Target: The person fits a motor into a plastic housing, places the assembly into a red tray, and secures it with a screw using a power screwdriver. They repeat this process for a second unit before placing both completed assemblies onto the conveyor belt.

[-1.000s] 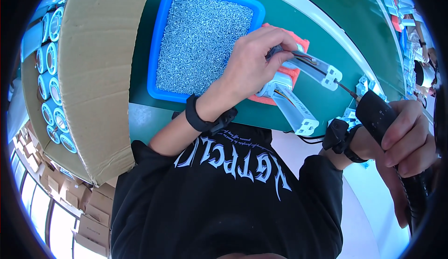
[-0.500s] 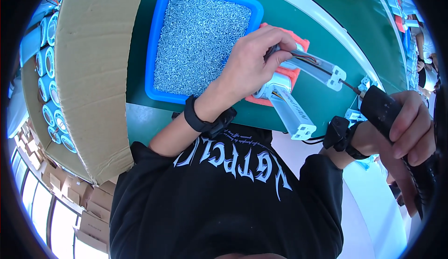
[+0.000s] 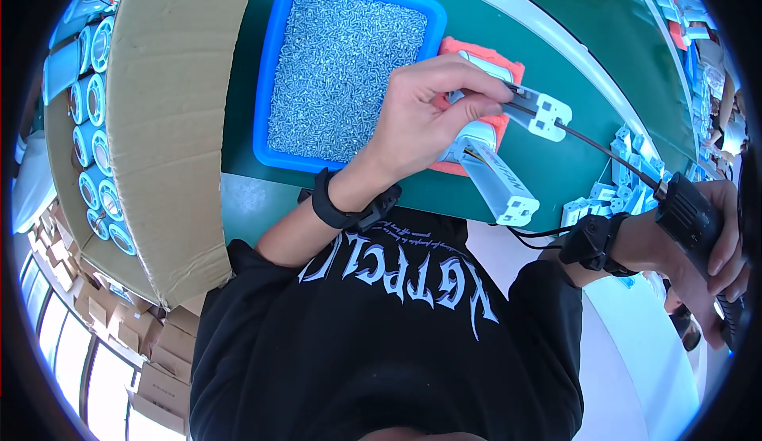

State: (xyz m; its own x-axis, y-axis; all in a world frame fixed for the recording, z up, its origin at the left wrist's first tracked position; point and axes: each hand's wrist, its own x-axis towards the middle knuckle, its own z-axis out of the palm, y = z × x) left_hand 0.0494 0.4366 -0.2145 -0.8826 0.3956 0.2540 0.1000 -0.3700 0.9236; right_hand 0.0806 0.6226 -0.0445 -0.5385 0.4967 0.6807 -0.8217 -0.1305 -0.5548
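My left hand (image 3: 432, 115) pinches a white and translucent plastic housing (image 3: 549, 117) between thumb and fingers, above an orange-red cloth-like pad (image 3: 514, 69). My right hand (image 3: 718, 238) is wrapped round a black electric screwdriver (image 3: 689, 215). Its long thin bit (image 3: 607, 154) reaches leftward to the housing's end face. How deep the tip sits inside I cannot tell. Below my left hand, a second housing (image 3: 500, 183) with coloured wires rests with its upper end by the pad. A rounded white part (image 3: 486, 64) lies on the pad, partly hidden by my fingers.
A blue tray (image 3: 262, 115) full of small silvery screws (image 3: 341, 76) lies left of my left hand on the green table (image 3: 587, 92). A tall cardboard box (image 3: 171, 123) holding several white cylindrical parts (image 3: 97, 100) stands at the left. More white parts (image 3: 623, 191) are piled near my right wrist.
The screwdriver has drawn back to the right and downward, baring more of its bit. The housing has moved slightly up and left, and my left fingers now pinch nearer its end.
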